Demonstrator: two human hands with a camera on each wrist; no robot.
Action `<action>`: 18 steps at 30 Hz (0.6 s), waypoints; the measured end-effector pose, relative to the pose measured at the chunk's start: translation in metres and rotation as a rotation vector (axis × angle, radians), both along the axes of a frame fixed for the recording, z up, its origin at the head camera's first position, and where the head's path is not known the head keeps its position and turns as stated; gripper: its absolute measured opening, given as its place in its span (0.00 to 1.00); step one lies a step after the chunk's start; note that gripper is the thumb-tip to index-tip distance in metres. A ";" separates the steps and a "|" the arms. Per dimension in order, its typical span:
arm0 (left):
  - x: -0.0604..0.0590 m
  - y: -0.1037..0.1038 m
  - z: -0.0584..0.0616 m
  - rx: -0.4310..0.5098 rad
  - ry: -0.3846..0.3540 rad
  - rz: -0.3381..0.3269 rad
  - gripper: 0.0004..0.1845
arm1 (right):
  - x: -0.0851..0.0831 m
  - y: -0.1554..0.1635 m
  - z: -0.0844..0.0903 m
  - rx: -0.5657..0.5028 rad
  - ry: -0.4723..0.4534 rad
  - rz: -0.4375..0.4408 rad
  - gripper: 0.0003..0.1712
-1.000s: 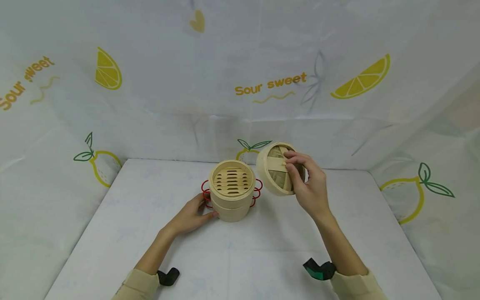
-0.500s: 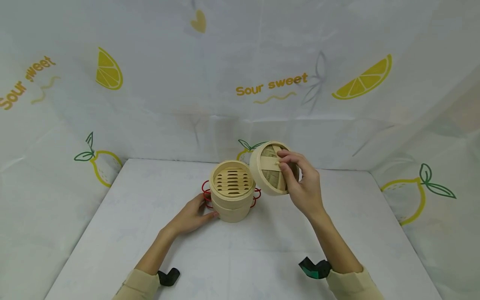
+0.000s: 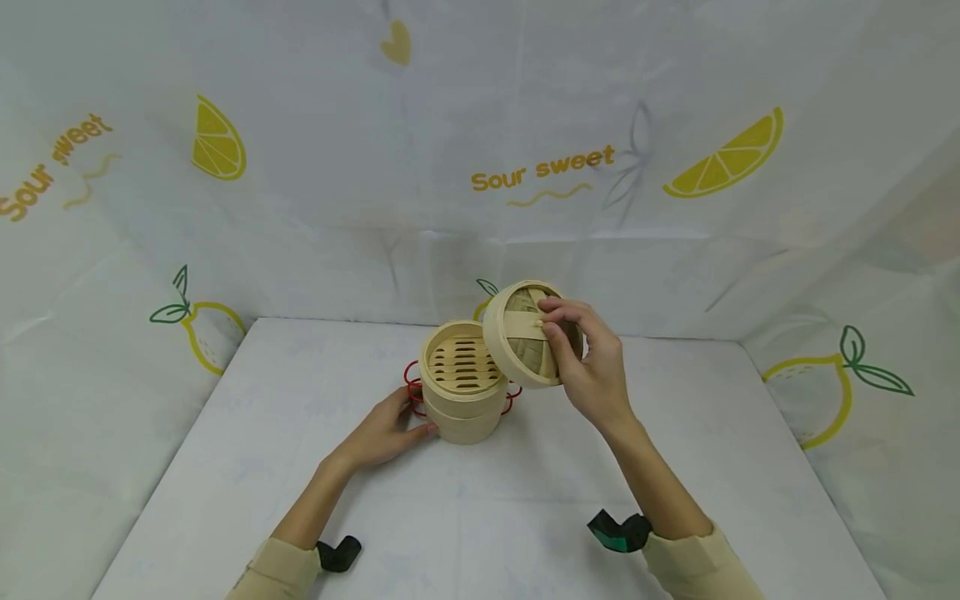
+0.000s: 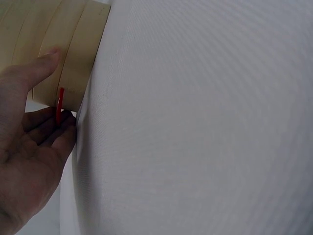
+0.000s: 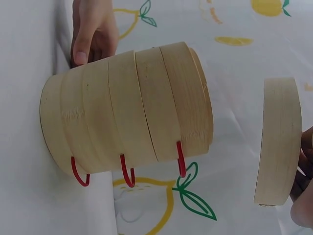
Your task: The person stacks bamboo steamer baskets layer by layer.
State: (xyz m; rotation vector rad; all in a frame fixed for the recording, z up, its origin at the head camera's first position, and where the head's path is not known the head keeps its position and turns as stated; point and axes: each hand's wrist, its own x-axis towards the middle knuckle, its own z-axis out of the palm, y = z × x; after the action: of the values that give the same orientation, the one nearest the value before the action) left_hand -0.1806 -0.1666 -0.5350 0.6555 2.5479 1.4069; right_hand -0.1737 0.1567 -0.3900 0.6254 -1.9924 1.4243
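Note:
A stack of bamboo steamer baskets (image 3: 463, 417) stands upright on the white table, its slatted top tier uncovered at the left. Red loop handles (image 5: 128, 172) stick out from its sides. My left hand (image 3: 384, 432) holds the stack low on its left side, thumb against the wall and fingers by a red loop. With thumb and fingertips my right hand (image 3: 597, 371) pinches the centre strap of the bamboo lid (image 3: 517, 348). Tilted, the lid overlaps the stack's right rim in the head view; a gap separates them in the right wrist view.
The white table (image 3: 465, 533) runs back to a pale cloth backdrop (image 3: 337, 208) printed with lemons and lettering. Similar cloth hangs on both sides. A black strap piece sits at each wrist.
My right hand has carried the lid leftward, from beside the stack to over its right rim. The left hand and the stack have stayed in place.

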 end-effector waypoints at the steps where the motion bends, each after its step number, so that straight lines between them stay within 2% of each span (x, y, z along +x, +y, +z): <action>1: 0.000 0.000 0.000 -0.001 0.002 0.000 0.37 | 0.000 -0.001 0.000 0.001 -0.002 0.002 0.04; 18: 0.001 0.000 0.002 -0.010 -0.007 0.006 0.38 | -0.001 -0.019 -0.001 0.017 -0.015 0.038 0.03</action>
State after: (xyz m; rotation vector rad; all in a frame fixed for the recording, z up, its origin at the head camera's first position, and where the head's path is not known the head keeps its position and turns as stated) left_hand -0.1792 -0.1664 -0.5334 0.6415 2.5516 1.3952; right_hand -0.1750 0.1382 -0.3912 0.6650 -2.0163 1.4398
